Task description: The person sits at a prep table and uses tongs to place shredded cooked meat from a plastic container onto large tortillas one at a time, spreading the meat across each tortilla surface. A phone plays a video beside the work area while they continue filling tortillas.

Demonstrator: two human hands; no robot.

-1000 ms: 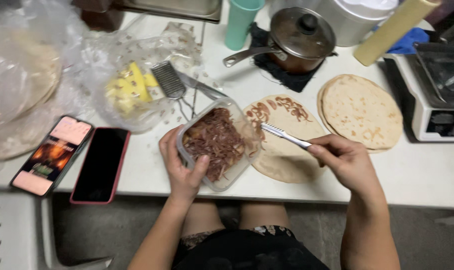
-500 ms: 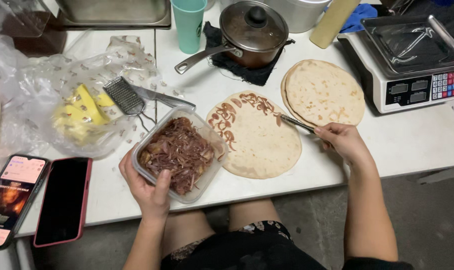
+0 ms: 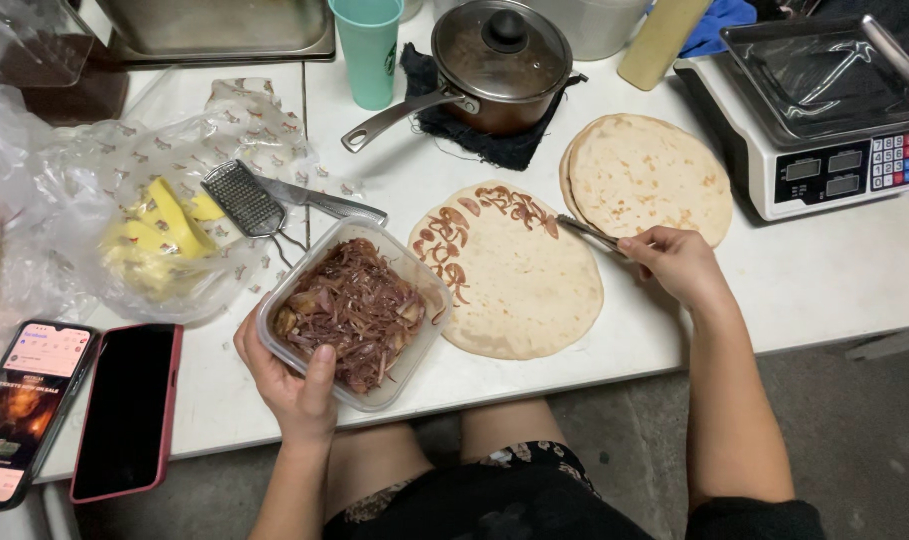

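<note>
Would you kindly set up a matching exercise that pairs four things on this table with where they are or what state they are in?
Things:
1. clear tub of shredded filling
2. metal utensil
3. grater
4. lidded pot

Places or states:
A. lying beside the bag of yellow cheese
B. standing on a dark cloth
C. held in the left hand
D. held in the right hand, over the open tortilla

Pairs: 1-C, 2-D, 3-A, 4-B

2 phones [image 3: 125, 410], 2 tortilla spots [image 3: 520, 285]
</note>
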